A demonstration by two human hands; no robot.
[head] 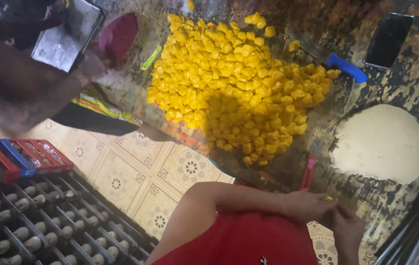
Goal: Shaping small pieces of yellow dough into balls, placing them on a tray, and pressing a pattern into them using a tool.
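— What is held in the grip, and how?

— A small yellow piece [328, 198] is pinched at the fingertips of the left hand [312, 206]. The grip is narrow and closed on it. The right hand [349, 229] is brought up against it from the far side, touching. Whether its fingers are closed or spread cannot be told, since they are turned away and partly hidden.

— Why are both hands kept so close together?

— The piece is small, so it is likely steadied from both sides. The hands are held low over the tabletop [415, 93] edge, close to the red shirt [239, 240].

— What lies around the grip?

— A red-handled tool [308, 172] lies just beyond the left fingers, near enough to be reached without a stretch. Further out, a large heap of yellow pieces [234, 83] is spread out. A pale round mound [378, 142] sits beyond the right hand, apart from the heap, so the two are presumably kept unmixed.

— And at the far side?

— A blue-handled knife [347, 67] is laid at the heap's far edge, its blade towards the pieces. A dark phone [388, 39] is set past it, well clear of the grip and the food.

— Is anyone else seen?

— Another person's hand [89, 64] is seen well away, beside a metal tray [64, 39] and a dark red block [118, 34]. On the grip's other side, a dark rack [37, 230] filled with pale pieces stands above a patterned tile floor [135, 172].
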